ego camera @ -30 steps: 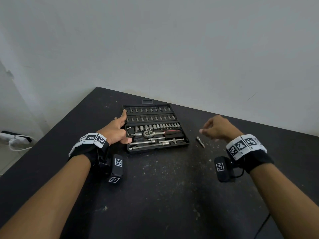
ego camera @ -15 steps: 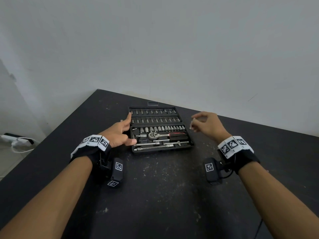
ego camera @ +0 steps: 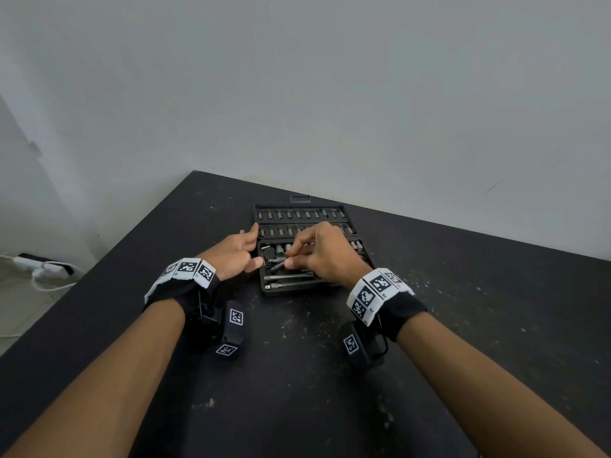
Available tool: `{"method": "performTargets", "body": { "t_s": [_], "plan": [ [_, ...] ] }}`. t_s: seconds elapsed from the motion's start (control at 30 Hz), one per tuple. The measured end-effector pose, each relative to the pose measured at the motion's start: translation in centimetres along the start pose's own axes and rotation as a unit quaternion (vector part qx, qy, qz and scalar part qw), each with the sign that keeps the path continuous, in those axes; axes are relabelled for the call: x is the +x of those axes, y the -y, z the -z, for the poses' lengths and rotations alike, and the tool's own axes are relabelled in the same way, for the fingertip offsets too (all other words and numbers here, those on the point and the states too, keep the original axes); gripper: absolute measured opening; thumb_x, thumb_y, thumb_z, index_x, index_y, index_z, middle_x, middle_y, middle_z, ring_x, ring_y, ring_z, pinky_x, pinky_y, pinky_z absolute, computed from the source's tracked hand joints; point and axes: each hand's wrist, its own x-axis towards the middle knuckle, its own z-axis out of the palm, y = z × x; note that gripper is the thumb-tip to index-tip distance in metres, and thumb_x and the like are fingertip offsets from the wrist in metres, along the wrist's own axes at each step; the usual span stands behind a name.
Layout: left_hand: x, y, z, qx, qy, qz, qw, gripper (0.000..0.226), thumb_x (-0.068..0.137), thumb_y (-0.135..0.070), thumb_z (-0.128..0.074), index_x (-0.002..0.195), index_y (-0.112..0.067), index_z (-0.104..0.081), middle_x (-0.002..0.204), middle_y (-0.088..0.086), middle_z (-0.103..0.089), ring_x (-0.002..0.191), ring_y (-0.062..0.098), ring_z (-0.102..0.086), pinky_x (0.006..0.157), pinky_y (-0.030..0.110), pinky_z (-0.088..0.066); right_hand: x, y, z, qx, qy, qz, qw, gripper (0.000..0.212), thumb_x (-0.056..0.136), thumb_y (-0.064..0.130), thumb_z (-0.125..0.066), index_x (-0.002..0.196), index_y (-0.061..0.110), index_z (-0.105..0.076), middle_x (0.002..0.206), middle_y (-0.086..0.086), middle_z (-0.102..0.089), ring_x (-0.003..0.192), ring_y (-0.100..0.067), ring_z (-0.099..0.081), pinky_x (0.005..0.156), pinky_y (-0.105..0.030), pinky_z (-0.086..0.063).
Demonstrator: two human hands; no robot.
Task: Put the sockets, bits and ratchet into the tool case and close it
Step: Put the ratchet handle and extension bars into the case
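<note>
An open black tool case (ego camera: 269, 290) lies on the dark table, its rows filled with several sockets and bits (ego camera: 299, 214). My right hand (ego camera: 325, 252) hovers over the case's lower half and pinches a small metal bit (ego camera: 278, 266) between thumb and fingers, its tip pointing left into the tray. My left hand (ego camera: 231, 254) rests against the case's left edge, fingers extended, thumb touching the rim. Two extension bars (ego camera: 287, 276) lie in the front slots. The ratchet is hidden under my right hand.
The dark speckled table (ego camera: 330, 375) ends at a left edge, with a white power strip and cable (ego camera: 43, 267) on the floor beyond. A grey wall stands close behind the case. The case latch (ego camera: 300, 199) points towards the wall.
My right hand picked the loose bit off the table right of the case and carried it leftward over the lower tray. My left hand stayed on the case's left edge.
</note>
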Motion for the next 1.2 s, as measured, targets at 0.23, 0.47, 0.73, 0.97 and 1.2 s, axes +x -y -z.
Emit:
{"method": "performTargets", "body": {
  "t_s": [0.23, 0.47, 0.73, 0.97, 1.2],
  "plan": [
    [0.1, 0.1, 0.0, -0.008, 0.006, 0.004, 1.000, 0.088, 0.097, -0.006, -0.059, 0.161, -0.024, -0.002, 0.161, 0.004, -0.030, 0.152, 0.007, 0.011, 0.124, 0.042, 0.004, 0.1, 0.8, -1.1, -0.043, -0.019, 0.008, 0.999, 0.013, 0.073, 0.020, -0.093, 0.077, 0.020, -0.081, 0.079, 0.014, -0.074, 0.078, -0.005, -0.072, 0.074, -0.014, -0.054],
    [0.3, 0.4, 0.1, -0.007, 0.005, 0.007, 1.000, 0.090, 0.096, -0.007, -0.060, 0.161, -0.026, -0.002, 0.160, 0.002, -0.033, 0.151, 0.005, 0.011, 0.124, 0.042, 0.004, 0.2, 1.1, -1.1, -0.050, -0.043, 0.011, 0.998, 0.010, 0.076, 0.019, -0.090, 0.079, 0.019, -0.081, 0.077, 0.010, -0.075, 0.074, -0.004, -0.069, 0.071, -0.018, -0.055],
    [0.4, 0.4, 0.0, -0.014, 0.004, 0.005, 1.000, 0.089, 0.096, -0.004, -0.060, 0.161, -0.023, -0.002, 0.160, 0.003, -0.032, 0.152, 0.007, 0.010, 0.123, 0.039, 0.003, 0.4, 0.9, -1.2, -0.088, -0.001, -0.003, 0.996, 0.011, 0.073, 0.016, -0.092, 0.079, 0.018, -0.083, 0.085, 0.008, -0.075, 0.081, -0.004, -0.069, 0.076, -0.018, -0.054],
    [0.2, 0.2, -0.1, -0.011, 0.004, 0.008, 1.000, 0.089, 0.096, -0.005, -0.060, 0.161, -0.024, -0.002, 0.161, 0.004, -0.031, 0.152, 0.007, 0.009, 0.120, 0.036, 0.002, 0.8, 1.4, -1.2, -0.119, 0.033, 0.042, 0.991, 0.022, 0.081, -0.004, -0.077, 0.084, 0.017, -0.085, 0.089, 0.006, -0.076, 0.072, 0.004, -0.060, 0.058, 0.004, -0.040],
    [0.0, 0.0, -0.2, -0.016, 0.004, 0.011, 1.000, 0.092, 0.096, 0.000, -0.057, 0.161, -0.018, 0.005, 0.162, 0.000, -0.028, 0.153, 0.007, 0.006, 0.125, 0.039, 0.001, 0.2, 1.2, 0.4, -0.136, 0.079, 0.045, 0.987, 0.053, 0.090, -0.008, -0.054, 0.120, 0.030, -0.078, 0.113, 0.010, -0.051, 0.105, -0.004, -0.050, 0.091, -0.008, -0.044]
  ]
}}
